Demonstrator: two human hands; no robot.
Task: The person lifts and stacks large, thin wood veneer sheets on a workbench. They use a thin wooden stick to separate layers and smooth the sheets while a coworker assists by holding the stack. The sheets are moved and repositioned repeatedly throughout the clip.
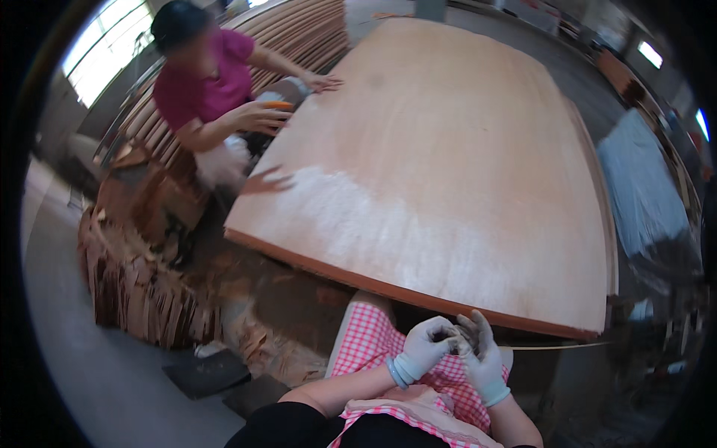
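Note:
Both hands wear white gloves with dark, soiled fingertips, and they meet in front of my pink checked apron [370, 336], just short of the near edge of a big stack of wood sheets [418, 149]. My left hand [427, 348] is closed, its fingertips pinched together against the other glove. My right hand [482, 358] pinches at the same spot, with some fingers raised. Whatever lies between the fingertips is too small to make out. Neither hand appears to touch the pale, smooth top sheet.
Across the stack at the left, a co-worker in a magenta shirt [213, 82] leans with hands at its edge, an orange object [277, 105] by one hand. Torn veneer scraps [138, 287] pile at the left. Light-blue plastic sheeting [646, 179] covers something at the right.

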